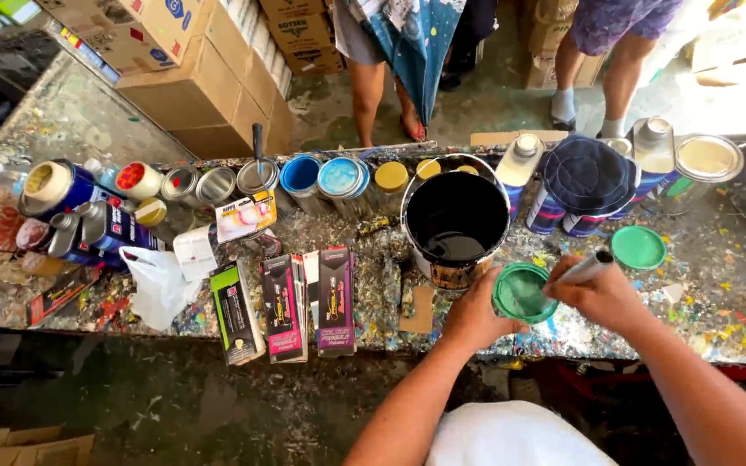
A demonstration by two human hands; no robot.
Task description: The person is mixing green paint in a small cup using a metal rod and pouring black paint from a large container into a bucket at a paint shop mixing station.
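Note:
My left hand (475, 312) grips a small round tin of green paint (522, 292) at its left side, near the front edge of the paint-spattered bench (701, 259). My right hand (602, 296) holds a grey stick-like tool (587, 267) with its lower end at the tin's right rim. Just behind the tin stands a large open bucket (456, 216) with a dark inside. A loose green lid (638, 247) lies to the right of my right hand.
Paint tins, cans and bottles line the bench's back. A dark blue hat (589, 175) lies on cans at right. Colour cards (287, 304) and a white bag (159, 285) lie at left. Cardboard boxes (192, 78) stack beyond. Two people's legs (623, 78) stand across the bench.

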